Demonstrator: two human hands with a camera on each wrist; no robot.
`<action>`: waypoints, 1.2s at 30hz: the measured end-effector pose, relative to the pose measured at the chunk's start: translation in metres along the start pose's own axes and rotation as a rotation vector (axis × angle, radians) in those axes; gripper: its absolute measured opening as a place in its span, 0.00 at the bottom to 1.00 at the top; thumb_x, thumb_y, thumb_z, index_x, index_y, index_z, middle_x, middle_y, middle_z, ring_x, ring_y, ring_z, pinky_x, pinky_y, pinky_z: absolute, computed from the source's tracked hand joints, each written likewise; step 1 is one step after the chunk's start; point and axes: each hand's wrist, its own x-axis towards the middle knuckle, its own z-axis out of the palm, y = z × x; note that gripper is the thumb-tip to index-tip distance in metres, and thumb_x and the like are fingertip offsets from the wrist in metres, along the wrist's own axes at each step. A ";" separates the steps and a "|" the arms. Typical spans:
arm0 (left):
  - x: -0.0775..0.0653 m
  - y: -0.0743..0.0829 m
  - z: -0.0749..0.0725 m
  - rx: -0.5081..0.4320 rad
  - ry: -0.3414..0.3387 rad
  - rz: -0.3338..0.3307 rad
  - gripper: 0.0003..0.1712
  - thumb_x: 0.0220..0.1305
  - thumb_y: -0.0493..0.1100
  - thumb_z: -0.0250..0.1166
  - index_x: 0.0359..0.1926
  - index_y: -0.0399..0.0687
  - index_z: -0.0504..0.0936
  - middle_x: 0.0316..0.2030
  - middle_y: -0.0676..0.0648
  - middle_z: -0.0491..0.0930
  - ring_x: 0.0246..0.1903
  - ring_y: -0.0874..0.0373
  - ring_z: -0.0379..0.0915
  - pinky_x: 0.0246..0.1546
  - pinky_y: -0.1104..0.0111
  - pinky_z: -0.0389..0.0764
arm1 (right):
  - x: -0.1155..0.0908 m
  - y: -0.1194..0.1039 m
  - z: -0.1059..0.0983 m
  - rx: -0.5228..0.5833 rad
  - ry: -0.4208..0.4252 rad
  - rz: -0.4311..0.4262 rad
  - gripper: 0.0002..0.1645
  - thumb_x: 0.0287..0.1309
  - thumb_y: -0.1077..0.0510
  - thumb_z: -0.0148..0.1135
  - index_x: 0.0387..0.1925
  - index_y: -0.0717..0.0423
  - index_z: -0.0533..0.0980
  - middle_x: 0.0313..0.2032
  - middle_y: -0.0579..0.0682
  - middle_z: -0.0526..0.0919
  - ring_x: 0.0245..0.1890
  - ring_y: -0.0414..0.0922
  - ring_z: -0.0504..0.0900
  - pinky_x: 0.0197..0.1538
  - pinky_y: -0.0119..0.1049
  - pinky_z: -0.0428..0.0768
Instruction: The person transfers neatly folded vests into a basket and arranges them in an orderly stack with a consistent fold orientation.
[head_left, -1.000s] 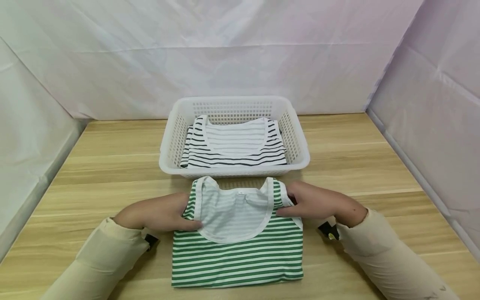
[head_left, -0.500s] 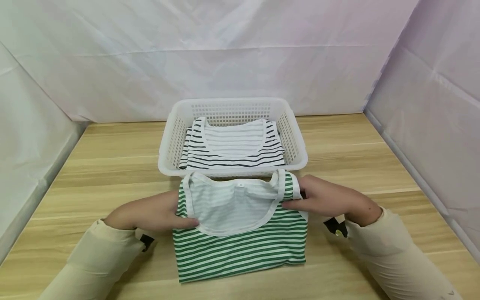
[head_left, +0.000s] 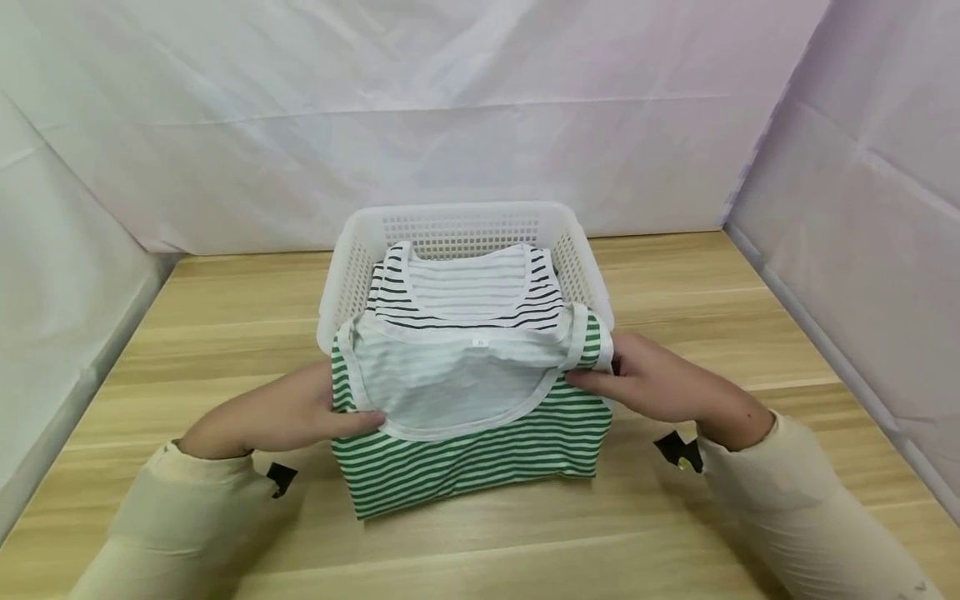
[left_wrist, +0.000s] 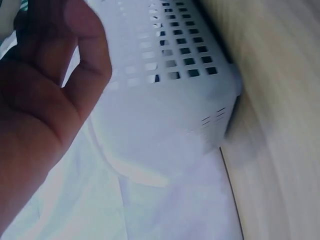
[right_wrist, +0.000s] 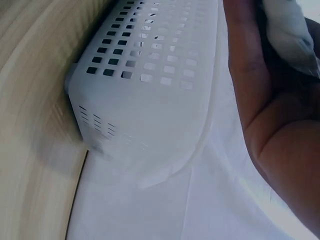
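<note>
A folded green-and-white striped tank top [head_left: 480,458] with white trim hangs between my two hands, its neckline overlapping the front of the white basket in the head view. My left hand [head_left: 292,410] grips its left side, thumb on top near the neckline and the other fingers hidden beneath. On the opposite side my right hand [head_left: 660,379] pinches the cloth by the shoulder strap, thumb on top. In the right wrist view a bunched white edge of the top [right_wrist: 292,37] shows inside the right hand. Behind it, a black-and-white striped top [head_left: 468,287] lies folded in the basket.
The white perforated plastic basket [head_left: 341,279] stands at the back of the wooden table [head_left: 225,333], close to the white cloth backdrop [head_left: 465,150]. More cloth walls [head_left: 862,225] rise at the sides. Both wrist views show the basket's ends.
The green striped top has been raised and carried forward by both hands, from in front of the basket to over its front rim. The head view has tilted slightly.
</note>
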 end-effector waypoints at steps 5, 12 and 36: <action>0.006 0.005 -0.009 -0.003 0.077 0.012 0.28 0.70 0.44 0.63 0.69 0.47 0.69 0.60 0.52 0.79 0.57 0.62 0.77 0.59 0.70 0.77 | 0.005 -0.006 -0.010 0.012 0.086 0.045 0.22 0.72 0.60 0.55 0.65 0.57 0.70 0.52 0.52 0.83 0.46 0.40 0.83 0.49 0.34 0.83; 0.017 0.011 -0.025 0.007 0.203 -0.055 0.17 0.72 0.45 0.62 0.58 0.45 0.76 0.48 0.49 0.86 0.44 0.62 0.83 0.46 0.69 0.82 | 0.018 -0.014 -0.023 -0.039 0.231 0.072 0.18 0.72 0.58 0.57 0.60 0.57 0.73 0.46 0.53 0.84 0.41 0.41 0.83 0.44 0.32 0.83; 0.078 -0.012 -0.070 -0.047 0.294 -0.293 0.30 0.75 0.59 0.53 0.72 0.58 0.61 0.55 0.48 0.80 0.50 0.55 0.79 0.58 0.56 0.73 | 0.107 0.017 -0.054 -0.152 0.303 0.279 0.27 0.76 0.48 0.48 0.69 0.55 0.63 0.54 0.56 0.77 0.47 0.49 0.76 0.56 0.48 0.73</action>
